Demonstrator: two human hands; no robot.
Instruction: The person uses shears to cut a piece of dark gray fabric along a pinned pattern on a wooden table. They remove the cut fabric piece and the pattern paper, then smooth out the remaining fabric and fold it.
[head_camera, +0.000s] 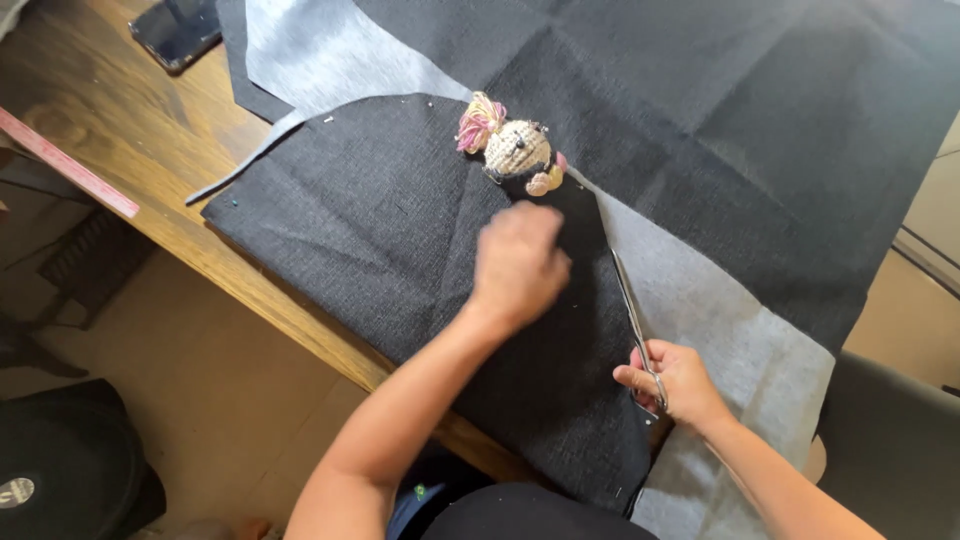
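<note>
A wooden table (130, 150) carries layers of dark fabric (370, 220) over a paler grey layer (720, 330). The right hand (672, 382) is clenched around the handles of the scissors (632, 318), whose blades run up and away from the grip along the dark fabric's edge. The left hand (518, 265), just left of the blades, presses on the dark fabric, seemingly flat though blurred. Beyond it lies a crocheted pincushion (515, 150).

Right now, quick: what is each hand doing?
Left hand: holds nothing, pressed palm-down on the dark fabric; blurred, so finger spread cannot be told.
Right hand: closed around the scissors, blades along the fabric's edge.
</note>
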